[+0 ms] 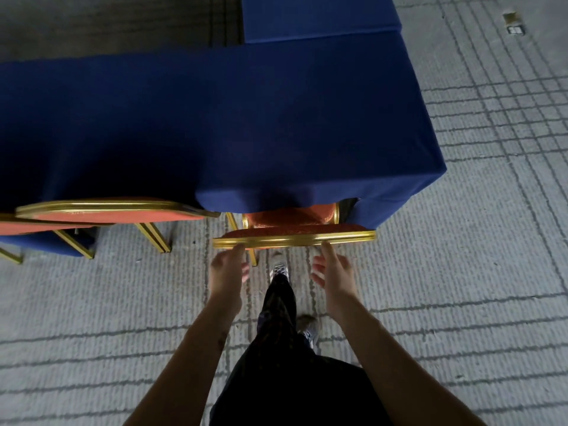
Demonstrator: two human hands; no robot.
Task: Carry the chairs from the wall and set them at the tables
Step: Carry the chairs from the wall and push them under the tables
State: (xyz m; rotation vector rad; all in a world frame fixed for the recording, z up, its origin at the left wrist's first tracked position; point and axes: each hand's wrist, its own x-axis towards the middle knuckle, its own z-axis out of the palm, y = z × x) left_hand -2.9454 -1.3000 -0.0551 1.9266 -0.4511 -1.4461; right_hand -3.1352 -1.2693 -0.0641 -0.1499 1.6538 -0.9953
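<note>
Straight down from head height, a person's two bare forearms reach toward a red-cushioned banquet chair with a gold metal frame (293, 239). The chair stands on the carpet with its seat tucked under the near edge of a long surface draped in dark blue cloth (215, 118), close to that surface's right end. Only the backrest and its gold top rail stick out toward the viewer. The left hand (229, 269) is open with its fingers loose, and its thumb tip touches the left part of the rail. The right hand (332, 269) is likewise open, its fingers relaxed below the rail and its thumb tip touching the rail further right. To the left, two more red and gold chairs (107, 212) sit against the same surface, overlapping each other. A second blue-draped surface (319, 16) lies just beyond the first. Pale grey carpet with dark grid lines (461, 272) covers the floor. Dark trousers (292, 379) and a patterned shoe (279, 267) show between the arms.
</note>
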